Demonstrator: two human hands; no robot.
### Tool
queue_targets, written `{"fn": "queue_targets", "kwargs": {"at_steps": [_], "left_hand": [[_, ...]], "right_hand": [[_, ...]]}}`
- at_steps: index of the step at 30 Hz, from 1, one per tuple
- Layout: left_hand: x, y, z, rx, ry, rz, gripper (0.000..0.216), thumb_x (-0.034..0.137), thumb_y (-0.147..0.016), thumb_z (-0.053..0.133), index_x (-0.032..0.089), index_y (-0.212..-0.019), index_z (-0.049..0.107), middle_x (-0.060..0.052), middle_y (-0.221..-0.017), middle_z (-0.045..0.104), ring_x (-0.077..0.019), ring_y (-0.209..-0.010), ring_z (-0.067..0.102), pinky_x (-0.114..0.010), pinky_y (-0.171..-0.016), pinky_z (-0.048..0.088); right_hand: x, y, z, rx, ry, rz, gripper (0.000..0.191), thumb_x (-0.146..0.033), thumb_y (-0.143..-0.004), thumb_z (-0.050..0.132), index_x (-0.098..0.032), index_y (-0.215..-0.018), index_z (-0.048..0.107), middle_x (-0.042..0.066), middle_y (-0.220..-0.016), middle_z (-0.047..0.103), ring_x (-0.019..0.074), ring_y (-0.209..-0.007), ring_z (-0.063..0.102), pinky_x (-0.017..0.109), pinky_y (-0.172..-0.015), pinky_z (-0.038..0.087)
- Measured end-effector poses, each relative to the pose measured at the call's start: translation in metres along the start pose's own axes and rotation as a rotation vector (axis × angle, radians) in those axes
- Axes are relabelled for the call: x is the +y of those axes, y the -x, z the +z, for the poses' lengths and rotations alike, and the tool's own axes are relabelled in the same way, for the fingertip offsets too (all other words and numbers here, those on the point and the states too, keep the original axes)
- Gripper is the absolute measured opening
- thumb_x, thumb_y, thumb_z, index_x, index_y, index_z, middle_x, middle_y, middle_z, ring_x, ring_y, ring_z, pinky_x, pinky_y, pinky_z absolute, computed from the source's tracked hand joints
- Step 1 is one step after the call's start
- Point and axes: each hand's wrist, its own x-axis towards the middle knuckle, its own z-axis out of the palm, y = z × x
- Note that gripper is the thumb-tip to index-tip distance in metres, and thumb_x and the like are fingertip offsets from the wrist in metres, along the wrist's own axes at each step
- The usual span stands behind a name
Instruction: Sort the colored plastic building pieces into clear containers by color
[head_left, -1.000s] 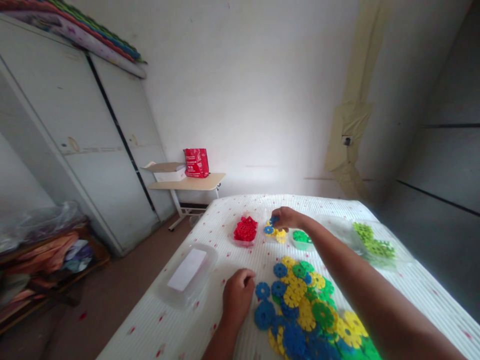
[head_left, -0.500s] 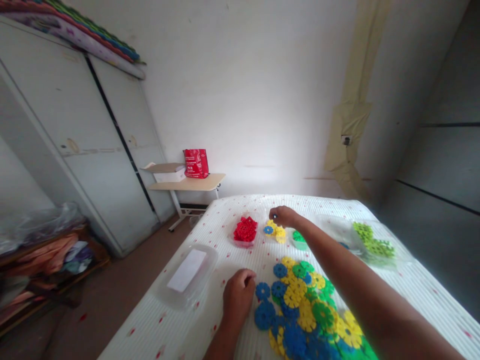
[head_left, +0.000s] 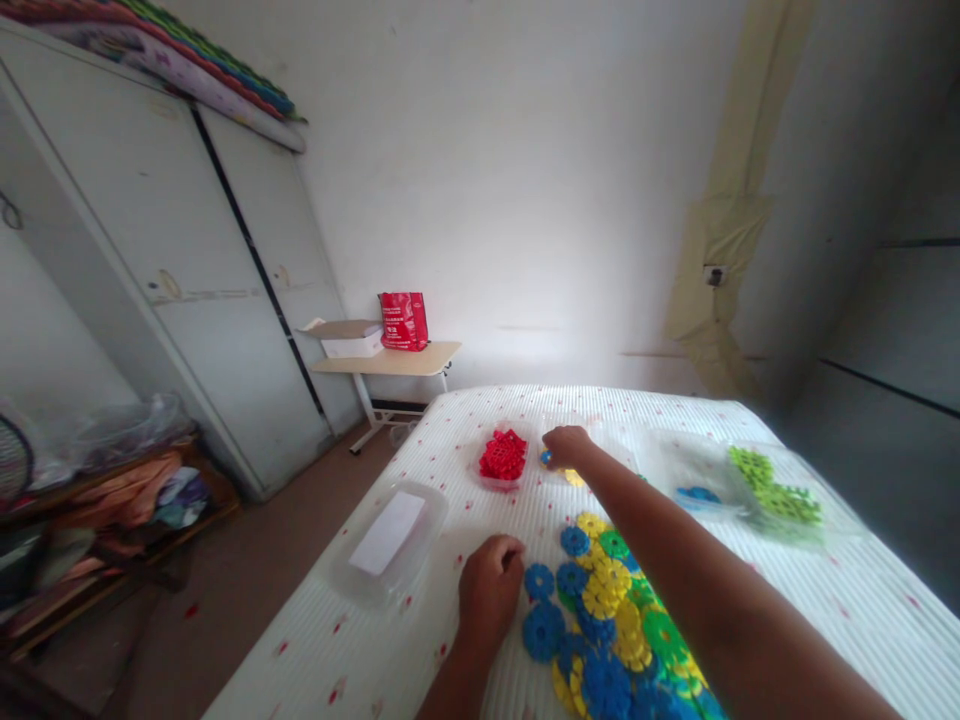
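Right hand (head_left: 568, 447), blue disc (head_left: 546, 457) at its fingertips

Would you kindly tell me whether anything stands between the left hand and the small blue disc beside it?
Nothing visible does: only a narrow strip of the white table cover separates the left hand from the small blue disc.

Notched blue, yellow, green plastic discs (head_left: 628, 640): cropped below, partly behind right forearm (head_left: 697, 570)
Glossy red bag (head_left: 403, 321): fine print blurred

Single head-worn view, forward-down over table (head_left: 360, 650)
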Motion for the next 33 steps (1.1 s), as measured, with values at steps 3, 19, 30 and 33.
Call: {"fn": "queue_targets", "kwargs": {"at_steps": [3,19,30,33], "left_hand": [[0.000,0.000,0.000,0.004,-0.005,0.002,0.022,0.015,-0.071,0.046,0.018,-0.080,0.065,-0.002,-0.082,0.068,-0.0140,-0.078,0.061,-0.024,-0.073,0.041],[0.000,0.000,-0.001,0.004,0.002,-0.001,0.023,0.014,-0.071,0.046,0.019,-0.081,0.066,-0.001,-0.084,0.069,-0.0145,-0.080,0.061,-0.024,-0.075,0.042],[-0.004,-0.001,-0.001,0.008,0.002,0.063,0.022,0.015,-0.073,0.046,0.019,-0.079,0.066,-0.001,-0.081,0.071,-0.0140,-0.077,0.063,-0.023,-0.072,0.044],[-0.004,-0.001,-0.001,0.010,-0.010,0.069,0.020,0.017,-0.074,0.047,0.020,-0.078,0.066,0.000,-0.080,0.071,-0.0141,-0.077,0.064,-0.023,-0.072,0.044]], "right_hand": [[0.001,0.000,0.002,-0.040,0.016,0.043,0.031,-0.033,-0.088,0.053,-0.017,-0.115,0.053,0.007,-0.115,0.056,0.0191,-0.097,0.057,0.040,-0.081,0.049],[0.005,0.005,-0.014,0.038,-0.074,0.095,0.030,-0.037,-0.086,0.054,-0.017,-0.108,0.056,0.006,-0.108,0.059,0.0177,-0.091,0.059,0.036,-0.077,0.049],[0.075,0.112,-0.036,0.388,-0.171,0.162,0.034,-0.039,-0.073,0.061,-0.021,-0.101,0.052,0.004,-0.095,0.066,0.0160,-0.078,0.060,0.022,-0.063,0.039],[0.111,0.147,-0.022,0.431,-0.206,0.257,0.031,-0.036,-0.069,0.063,-0.022,-0.095,0.054,0.003,-0.084,0.067,0.0162,-0.070,0.060,0.022,-0.058,0.038]]}}
